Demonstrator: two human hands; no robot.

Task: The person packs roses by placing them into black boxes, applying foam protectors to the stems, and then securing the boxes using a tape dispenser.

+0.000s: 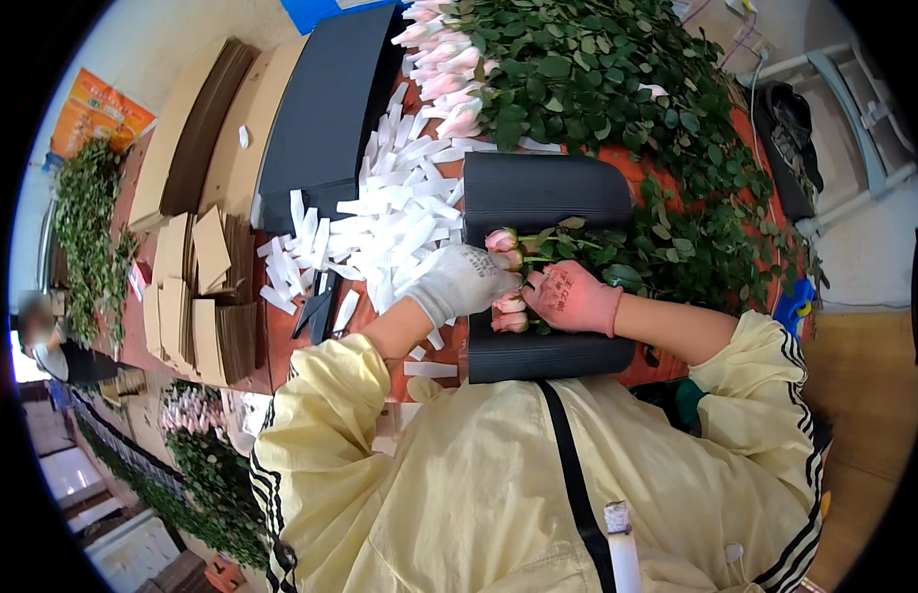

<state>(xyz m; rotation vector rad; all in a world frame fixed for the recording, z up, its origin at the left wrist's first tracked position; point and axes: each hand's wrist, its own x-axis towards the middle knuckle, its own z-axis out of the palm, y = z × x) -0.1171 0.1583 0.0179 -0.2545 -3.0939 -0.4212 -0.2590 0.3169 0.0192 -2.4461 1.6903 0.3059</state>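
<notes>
My left hand (465, 283), in a white knit glove, has its fingertips at the heads of several pink roses (509, 321). Close on the right, my right hand (572, 298) wears a pink glove and has its fingers curled by the blooms and stems. The roses lie on a black ribbed sheet (548, 191), their leafy stems (615, 256) pointing right. Whether either hand grips a stem or a bloom is hidden by the gloves. White mesh sleeves (400, 222) are heaped left of the sheet.
Black scissors (316, 307) lie beside the sleeves. Cardboard pieces (225, 333) and a dark board stack (318, 104) stand on the left. Sleeved pink roses (448, 70) with thick foliage (577, 81) fill the far side. A person (51, 341) is at the far left.
</notes>
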